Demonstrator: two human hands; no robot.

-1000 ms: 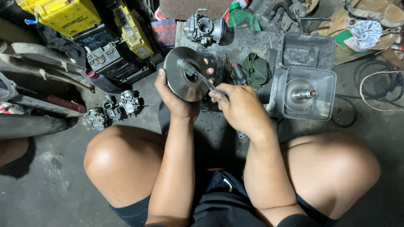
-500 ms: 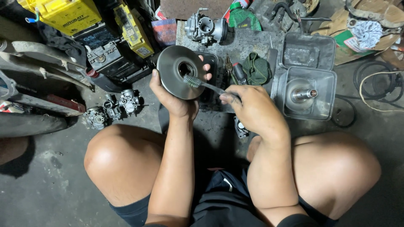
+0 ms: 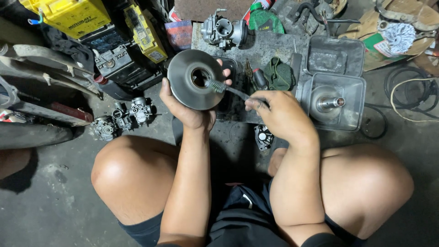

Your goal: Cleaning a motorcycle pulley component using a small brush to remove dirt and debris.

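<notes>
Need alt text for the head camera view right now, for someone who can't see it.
A squatting person's left hand holds up a round metal pulley disc while the right hand pokes a small wire brush at its centre hole. Behind lie a metal tray with a cone-shaped part, carburetors and yellow batteries on the concrete floor.

We cannot see the palm of our left hand (image 3: 190,107) behind the metal disc (image 3: 195,79); our right hand (image 3: 279,114) hides the brush handle (image 3: 238,93), and the yellow battery (image 3: 68,16) is cut off at the top edge.
</notes>
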